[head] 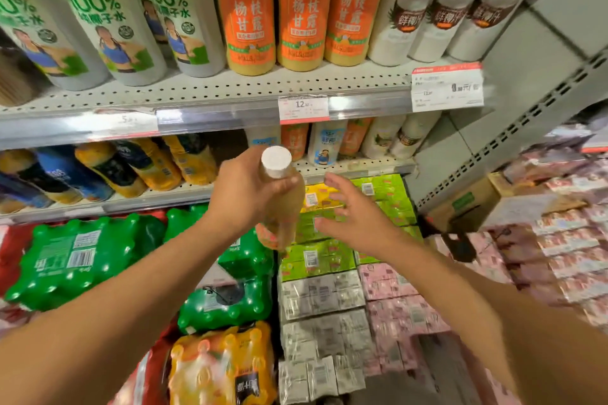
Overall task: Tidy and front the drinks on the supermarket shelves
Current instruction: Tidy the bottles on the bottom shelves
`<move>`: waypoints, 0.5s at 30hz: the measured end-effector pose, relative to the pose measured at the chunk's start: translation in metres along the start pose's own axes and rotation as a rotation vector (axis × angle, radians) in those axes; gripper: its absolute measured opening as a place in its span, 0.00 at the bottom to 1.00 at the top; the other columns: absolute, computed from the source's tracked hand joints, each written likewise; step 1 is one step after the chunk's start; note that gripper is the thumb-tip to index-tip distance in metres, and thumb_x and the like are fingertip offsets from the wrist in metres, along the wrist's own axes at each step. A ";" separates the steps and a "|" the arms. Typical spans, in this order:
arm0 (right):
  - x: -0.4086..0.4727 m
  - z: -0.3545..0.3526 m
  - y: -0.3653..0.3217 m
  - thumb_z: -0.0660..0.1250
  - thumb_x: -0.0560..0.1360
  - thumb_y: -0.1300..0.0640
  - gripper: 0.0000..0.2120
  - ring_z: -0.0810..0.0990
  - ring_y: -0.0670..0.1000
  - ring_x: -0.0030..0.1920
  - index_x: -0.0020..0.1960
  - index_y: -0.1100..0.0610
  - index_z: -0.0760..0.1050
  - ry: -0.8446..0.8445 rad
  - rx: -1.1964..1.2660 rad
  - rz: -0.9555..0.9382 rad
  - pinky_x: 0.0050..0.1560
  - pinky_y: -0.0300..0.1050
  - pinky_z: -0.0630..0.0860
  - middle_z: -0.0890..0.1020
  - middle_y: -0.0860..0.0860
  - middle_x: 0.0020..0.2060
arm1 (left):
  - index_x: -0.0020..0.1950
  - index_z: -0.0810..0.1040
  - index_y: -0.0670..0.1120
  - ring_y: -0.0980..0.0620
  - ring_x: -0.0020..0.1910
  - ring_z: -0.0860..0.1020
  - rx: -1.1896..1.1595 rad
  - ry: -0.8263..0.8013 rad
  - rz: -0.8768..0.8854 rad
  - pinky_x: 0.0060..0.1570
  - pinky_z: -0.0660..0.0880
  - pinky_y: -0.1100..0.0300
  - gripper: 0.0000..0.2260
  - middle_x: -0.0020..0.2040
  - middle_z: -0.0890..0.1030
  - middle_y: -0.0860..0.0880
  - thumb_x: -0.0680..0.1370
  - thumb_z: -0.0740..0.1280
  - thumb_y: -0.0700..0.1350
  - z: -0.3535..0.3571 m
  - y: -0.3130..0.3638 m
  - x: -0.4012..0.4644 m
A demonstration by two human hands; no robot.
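Observation:
My left hand grips the neck of a yellowish drink bottle with a white cap, held upright in front of the middle shelf. Just right of the bottle, my right hand hovers with fingers spread, holding nothing and not touching it. Behind the hands, small orange and white bottles stand at the back of the middle shelf. On the upper shelf, three large orange-labelled bottles stand in a row between green-labelled coconut water bottles and white coconut juice bottles.
Blue and yellow bottles lie on the middle shelf at left. Below are shrink-wrapped packs of green bottles, an orange pack, and stacked green, grey and pink cartons. A grey upright bounds the shelves at right, with a cardboard box beyond it.

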State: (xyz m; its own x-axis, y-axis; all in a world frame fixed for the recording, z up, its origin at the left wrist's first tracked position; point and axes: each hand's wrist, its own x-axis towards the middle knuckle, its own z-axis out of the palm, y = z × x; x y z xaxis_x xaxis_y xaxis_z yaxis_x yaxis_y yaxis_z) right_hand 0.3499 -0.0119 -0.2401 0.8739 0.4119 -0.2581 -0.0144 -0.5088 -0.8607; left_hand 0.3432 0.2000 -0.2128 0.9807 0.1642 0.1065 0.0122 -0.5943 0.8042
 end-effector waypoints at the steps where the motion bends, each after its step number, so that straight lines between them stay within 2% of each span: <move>1: -0.005 0.008 0.001 0.75 0.70 0.52 0.44 0.62 0.48 0.73 0.78 0.48 0.53 -0.001 0.006 0.014 0.69 0.49 0.66 0.61 0.46 0.76 | 0.51 0.78 0.52 0.52 0.45 0.80 -0.044 -0.031 -0.021 0.45 0.78 0.55 0.16 0.44 0.82 0.55 0.67 0.79 0.51 0.006 0.005 -0.005; 3: -0.014 0.019 0.001 0.78 0.63 0.44 0.52 0.64 0.41 0.70 0.77 0.42 0.50 0.019 -0.005 0.019 0.67 0.43 0.67 0.63 0.43 0.74 | 0.49 0.77 0.54 0.53 0.45 0.81 -0.079 -0.077 -0.032 0.46 0.78 0.55 0.16 0.44 0.83 0.54 0.66 0.79 0.50 0.020 0.014 -0.016; 5: -0.022 0.027 0.003 0.77 0.56 0.40 0.51 0.71 0.30 0.60 0.71 0.31 0.52 0.089 0.026 0.022 0.56 0.32 0.71 0.71 0.31 0.63 | 0.46 0.77 0.54 0.54 0.41 0.80 -0.066 -0.104 -0.006 0.40 0.76 0.56 0.15 0.41 0.82 0.54 0.66 0.79 0.51 0.034 0.022 -0.025; 6: -0.025 0.029 0.007 0.76 0.54 0.38 0.49 0.73 0.29 0.56 0.68 0.28 0.54 0.139 0.046 0.037 0.52 0.32 0.73 0.74 0.29 0.58 | 0.44 0.77 0.54 0.55 0.39 0.79 -0.050 -0.114 0.008 0.37 0.74 0.57 0.14 0.39 0.82 0.55 0.66 0.79 0.52 0.040 0.026 -0.028; 7: -0.026 0.031 0.013 0.76 0.52 0.38 0.49 0.75 0.33 0.56 0.67 0.28 0.55 0.186 0.069 0.057 0.53 0.36 0.75 0.75 0.30 0.57 | 0.42 0.76 0.54 0.56 0.37 0.78 -0.030 -0.124 0.020 0.34 0.72 0.58 0.14 0.37 0.81 0.55 0.65 0.79 0.53 0.046 0.031 -0.031; 9: -0.026 0.031 0.028 0.76 0.51 0.40 0.51 0.77 0.42 0.59 0.70 0.36 0.57 0.250 0.108 0.079 0.58 0.47 0.76 0.77 0.38 0.61 | 0.41 0.76 0.55 0.56 0.37 0.78 -0.002 -0.139 0.031 0.34 0.73 0.57 0.14 0.37 0.81 0.54 0.64 0.79 0.54 0.060 0.040 -0.035; 10: -0.025 0.029 0.037 0.77 0.51 0.42 0.49 0.78 0.42 0.59 0.69 0.36 0.59 0.268 0.117 0.079 0.58 0.48 0.76 0.78 0.38 0.59 | 0.43 0.78 0.54 0.53 0.38 0.79 0.009 -0.151 0.030 0.36 0.75 0.55 0.14 0.38 0.82 0.53 0.64 0.79 0.55 0.068 0.043 -0.037; 12: -0.023 0.021 0.052 0.76 0.51 0.46 0.40 0.79 0.38 0.53 0.58 0.27 0.64 0.272 0.119 0.086 0.53 0.46 0.77 0.80 0.35 0.53 | 0.48 0.80 0.50 0.49 0.42 0.80 0.041 -0.177 0.018 0.39 0.76 0.52 0.17 0.42 0.84 0.50 0.65 0.78 0.57 0.083 0.048 -0.036; 15: -0.014 0.005 0.073 0.77 0.51 0.47 0.36 0.80 0.38 0.51 0.53 0.24 0.67 0.217 0.136 0.142 0.53 0.49 0.79 0.81 0.34 0.51 | 0.53 0.80 0.48 0.47 0.45 0.80 0.092 -0.196 -0.017 0.40 0.75 0.52 0.20 0.45 0.83 0.48 0.67 0.76 0.58 0.106 0.045 -0.029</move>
State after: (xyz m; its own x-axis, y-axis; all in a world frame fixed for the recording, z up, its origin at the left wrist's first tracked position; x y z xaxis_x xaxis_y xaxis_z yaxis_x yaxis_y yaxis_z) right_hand 0.3341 -0.0513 -0.3013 0.9420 0.1650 -0.2924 -0.1959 -0.4373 -0.8777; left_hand 0.3360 0.0847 -0.2419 0.9993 0.0241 -0.0298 0.0383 -0.6634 0.7473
